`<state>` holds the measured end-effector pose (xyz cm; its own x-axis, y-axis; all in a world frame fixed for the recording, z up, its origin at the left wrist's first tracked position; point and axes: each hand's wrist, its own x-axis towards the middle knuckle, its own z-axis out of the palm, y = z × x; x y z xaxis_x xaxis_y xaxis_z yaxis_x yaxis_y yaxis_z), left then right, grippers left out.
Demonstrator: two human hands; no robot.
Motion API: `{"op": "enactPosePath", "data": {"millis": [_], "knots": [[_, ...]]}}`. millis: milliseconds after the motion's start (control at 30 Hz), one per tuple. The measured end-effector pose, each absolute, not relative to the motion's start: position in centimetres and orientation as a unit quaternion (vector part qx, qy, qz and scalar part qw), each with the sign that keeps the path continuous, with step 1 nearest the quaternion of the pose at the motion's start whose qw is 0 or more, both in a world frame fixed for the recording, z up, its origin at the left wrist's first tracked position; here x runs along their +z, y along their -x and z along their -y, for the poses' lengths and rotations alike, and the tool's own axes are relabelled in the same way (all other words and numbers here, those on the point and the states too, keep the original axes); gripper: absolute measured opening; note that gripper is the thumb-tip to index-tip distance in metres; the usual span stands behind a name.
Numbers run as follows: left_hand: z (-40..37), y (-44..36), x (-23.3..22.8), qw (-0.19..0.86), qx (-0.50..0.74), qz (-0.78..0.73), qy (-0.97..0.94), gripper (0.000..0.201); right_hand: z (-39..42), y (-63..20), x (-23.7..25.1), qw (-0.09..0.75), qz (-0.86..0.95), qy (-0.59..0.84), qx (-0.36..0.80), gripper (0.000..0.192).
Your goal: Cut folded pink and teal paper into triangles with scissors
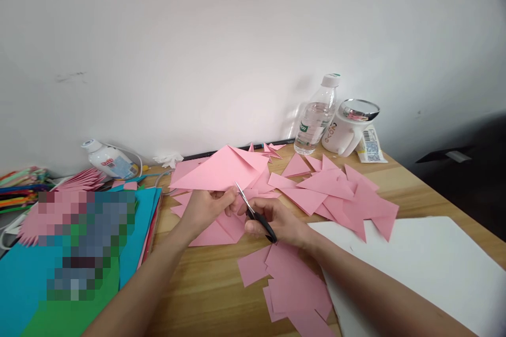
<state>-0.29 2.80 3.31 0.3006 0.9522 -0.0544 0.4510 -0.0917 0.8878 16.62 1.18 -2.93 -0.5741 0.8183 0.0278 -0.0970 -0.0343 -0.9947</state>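
Observation:
My left hand (213,209) pinches the lower edge of a folded sheet of pink paper (215,171), which is held up off the table. In my right hand (279,218) is a pair of scissors (261,222) with black handles, my fingers wrapped round them. The metal blades point up and to the left, close to the paper's lower edge near my left fingertips. Whether they touch the paper I cannot tell. Under and around my hands lie more pink pieces (215,233), some folded. Part of the paper's edge is hidden behind my left fingers.
Pink scraps (336,189) lie to the right and pink pieces (290,284) in front. A white board (411,268) covers the right front. A water bottle (314,121) and mug (343,131) stand by the wall. Coloured paper (136,231) and a white bottle (110,160) are left.

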Motion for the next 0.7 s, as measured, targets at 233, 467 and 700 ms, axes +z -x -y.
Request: {"op": "enactPosePath", "data": {"millis": [233, 467, 700], "knots": [[-2.69, 0.02, 3.49, 0.434, 0.294, -0.526, -0.670, 0.027, -1.22, -16.51, -2.75, 0.355, 0.602, 0.306, 0.647, 0.033], [-2.89, 0.25, 3.39, 0.463, 0.295, -0.516, -0.658, 0.026, -1.09, -16.60, -2.50, 0.345, 0.593, 0.314, 0.656, 0.034], [-2.99, 0.38, 3.34, 0.471, 0.297, -0.514, -0.653, 0.027, -1.08, -16.56, -2.58, 0.350, 0.595, 0.318, 0.650, 0.033]]}}
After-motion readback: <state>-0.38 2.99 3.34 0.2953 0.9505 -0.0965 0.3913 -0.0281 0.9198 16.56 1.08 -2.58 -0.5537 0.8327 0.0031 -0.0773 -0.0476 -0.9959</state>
